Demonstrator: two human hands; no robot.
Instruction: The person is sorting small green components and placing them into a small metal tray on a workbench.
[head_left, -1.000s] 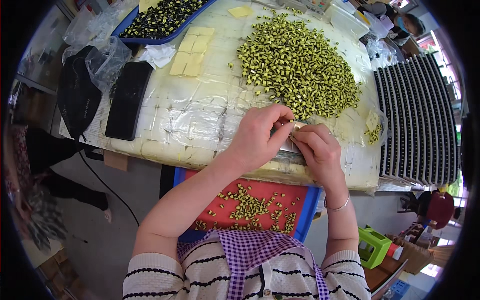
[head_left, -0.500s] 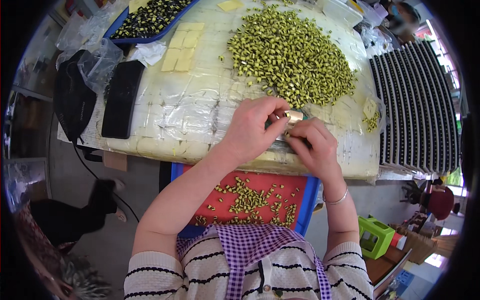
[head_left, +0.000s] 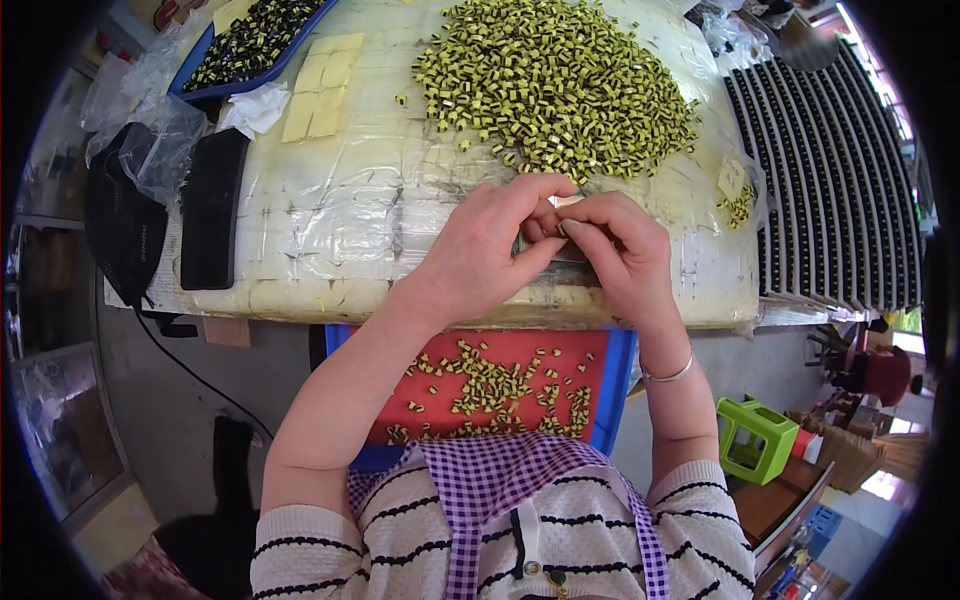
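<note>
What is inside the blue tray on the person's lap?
The blue tray has a red floor scattered with small yellow-and-black parts. Its far edge is hidden under the table, its near edge behind the checked apron.

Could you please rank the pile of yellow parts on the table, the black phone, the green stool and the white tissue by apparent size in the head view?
1. Pile of yellow parts, clearly largest.
2. Black phone.
3. Green stool and white tissue look about alike; the stool lies farther down, on the floor, so I would not rank them.
</note>
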